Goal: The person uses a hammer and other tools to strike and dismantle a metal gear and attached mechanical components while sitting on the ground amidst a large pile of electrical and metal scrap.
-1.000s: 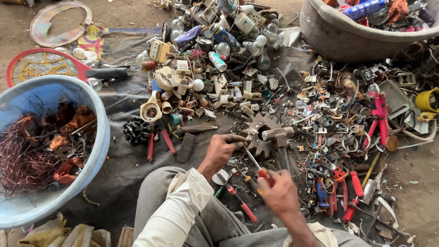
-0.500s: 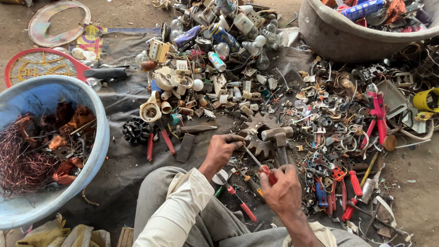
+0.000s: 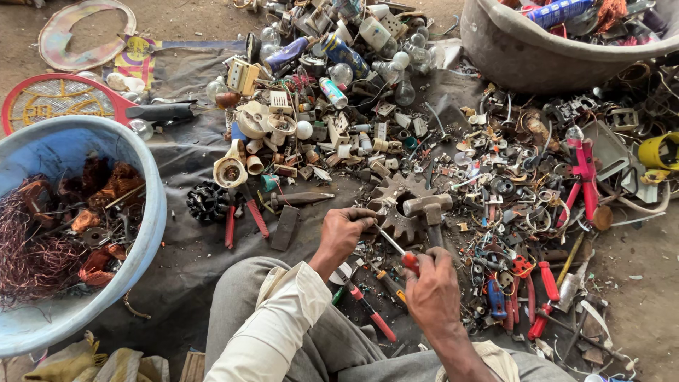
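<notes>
Small metal part (image 3: 369, 225) pinched in left hand (image 3: 346, 230) beside the big gear (image 3: 399, 205), right hand (image 3: 431, 290) gripping red-handled screwdriver (image 3: 396, 251) with tip on it, hands barely shifted since earlier, prying continues.

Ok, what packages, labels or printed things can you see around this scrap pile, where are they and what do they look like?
Spray can: lying tilted near the top of the pile, cylinder, blue with yellow print.
Small tube: just below that can, white with green and red bands.
Printed wrapper: flat on the dark sheet at upper left, yellow with red and purple.
Blue can: in the grey tub, upper right, cylinder with pale print.
No screens or signs.
</notes>
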